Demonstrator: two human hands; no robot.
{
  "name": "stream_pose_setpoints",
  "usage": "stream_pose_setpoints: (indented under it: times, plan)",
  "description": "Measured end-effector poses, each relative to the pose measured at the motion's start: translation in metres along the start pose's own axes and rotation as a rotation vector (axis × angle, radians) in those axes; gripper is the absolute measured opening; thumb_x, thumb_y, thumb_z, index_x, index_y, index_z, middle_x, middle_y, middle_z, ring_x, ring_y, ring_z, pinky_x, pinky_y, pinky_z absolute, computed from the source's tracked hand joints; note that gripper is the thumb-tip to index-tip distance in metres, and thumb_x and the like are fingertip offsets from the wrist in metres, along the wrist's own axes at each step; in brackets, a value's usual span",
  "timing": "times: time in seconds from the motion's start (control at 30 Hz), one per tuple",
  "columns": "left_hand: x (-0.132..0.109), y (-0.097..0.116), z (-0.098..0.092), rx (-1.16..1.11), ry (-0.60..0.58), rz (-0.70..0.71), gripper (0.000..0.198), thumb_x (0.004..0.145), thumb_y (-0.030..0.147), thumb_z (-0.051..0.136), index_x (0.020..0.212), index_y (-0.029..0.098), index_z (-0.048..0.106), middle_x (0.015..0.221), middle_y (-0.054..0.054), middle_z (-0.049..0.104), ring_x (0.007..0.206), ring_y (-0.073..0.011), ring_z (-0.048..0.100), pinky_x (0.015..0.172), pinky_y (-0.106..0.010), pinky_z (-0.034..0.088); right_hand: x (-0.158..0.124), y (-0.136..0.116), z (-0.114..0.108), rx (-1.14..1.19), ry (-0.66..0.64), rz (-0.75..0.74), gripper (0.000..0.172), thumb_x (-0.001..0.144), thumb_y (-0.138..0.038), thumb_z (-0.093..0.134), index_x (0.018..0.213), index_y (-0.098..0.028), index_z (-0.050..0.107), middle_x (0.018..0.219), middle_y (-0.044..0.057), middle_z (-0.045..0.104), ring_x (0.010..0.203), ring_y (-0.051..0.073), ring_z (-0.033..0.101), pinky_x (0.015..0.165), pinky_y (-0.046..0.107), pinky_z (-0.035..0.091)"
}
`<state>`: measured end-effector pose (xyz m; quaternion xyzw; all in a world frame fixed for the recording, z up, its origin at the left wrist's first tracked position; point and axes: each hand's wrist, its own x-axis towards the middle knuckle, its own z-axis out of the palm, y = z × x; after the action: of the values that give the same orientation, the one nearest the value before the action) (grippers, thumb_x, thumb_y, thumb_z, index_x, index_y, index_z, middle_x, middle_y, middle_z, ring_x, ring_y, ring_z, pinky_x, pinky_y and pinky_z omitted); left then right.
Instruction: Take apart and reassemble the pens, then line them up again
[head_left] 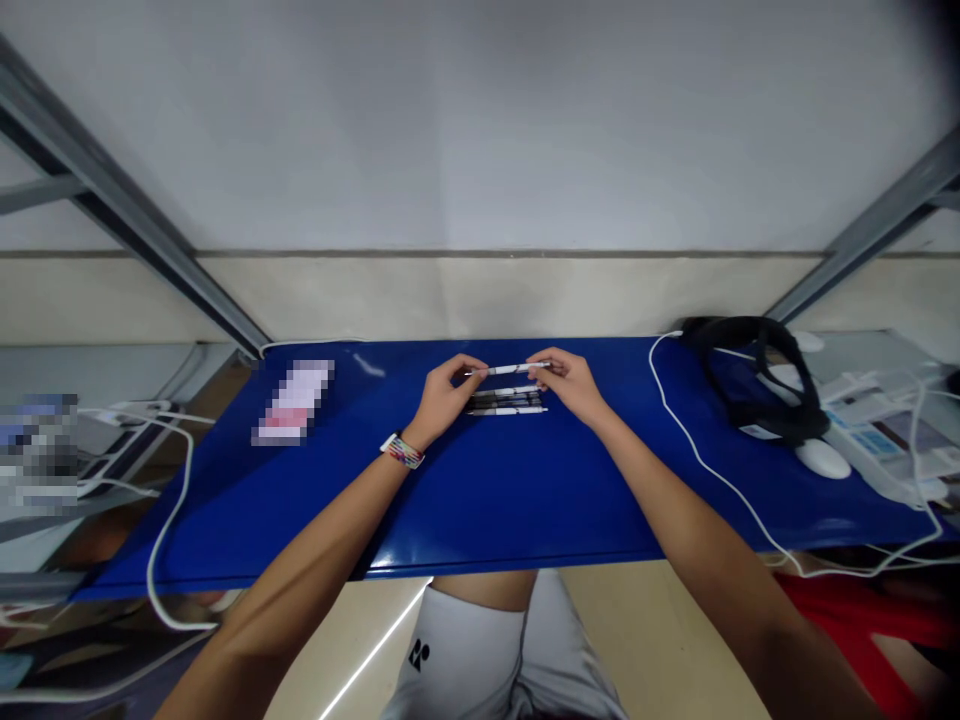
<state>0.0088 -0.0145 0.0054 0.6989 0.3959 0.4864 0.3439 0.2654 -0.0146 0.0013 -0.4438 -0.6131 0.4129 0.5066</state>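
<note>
A white pen (510, 369) is held level above the blue table (480, 500), near its far edge. My left hand (444, 393) pinches the pen's left end, and my right hand (570, 381) pinches its right end. Both hands are closed on it. Just beneath the pen, several more pens (507, 402) lie side by side on the table between my hands. A colourful band (403, 451) is on my left wrist.
A pink and white packet (294, 402) lies at the table's left. A black strap (757, 380) and a white cable (705, 460) sit at the right. Grey metal rack posts (135, 220) rise on both sides before the wall.
</note>
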Motion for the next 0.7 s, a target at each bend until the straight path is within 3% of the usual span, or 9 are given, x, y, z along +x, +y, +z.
stream_pose_setpoints:
  times: [0.3,0.47,0.7]
  plan:
    - [0.002,-0.0065,-0.0042,0.013,-0.009,-0.024,0.027,0.101,0.045,0.067,0.097,0.02,0.075,0.083,-0.002,0.073,0.079,-0.019,0.066,0.077,-0.032,0.05,0.0027,-0.0031,0.0003,0.184,0.05,0.106,0.033,0.076,-0.048,0.088,0.097,-0.023,0.083,0.081,0.004,0.077,0.066,0.017,0.065,0.063,0.033,0.055]
    - [0.002,-0.0051,-0.0052,-0.004,-0.019,-0.033,0.027,0.101,0.045,0.066,0.092,0.02,0.073,0.074,0.0,0.067,0.07,-0.0166,0.06,0.07,-0.03,0.045,0.0036,0.0011,0.0015,0.221,0.049,0.097,0.033,0.074,-0.046,0.091,0.095,-0.023,0.083,0.081,0.004,0.077,0.069,0.017,0.066,0.067,0.034,0.056]
    - [0.0045,-0.0066,-0.0049,-0.123,-0.021,-0.091,0.031,0.096,0.049,0.072,0.084,0.02,0.069,0.064,0.002,0.062,0.06,-0.0147,0.057,0.066,-0.03,0.049,0.004,0.0041,0.0019,0.218,0.064,0.093,0.035,0.072,-0.048,0.093,0.095,-0.023,0.085,0.081,0.004,0.079,0.071,0.019,0.069,0.075,0.039,0.059]
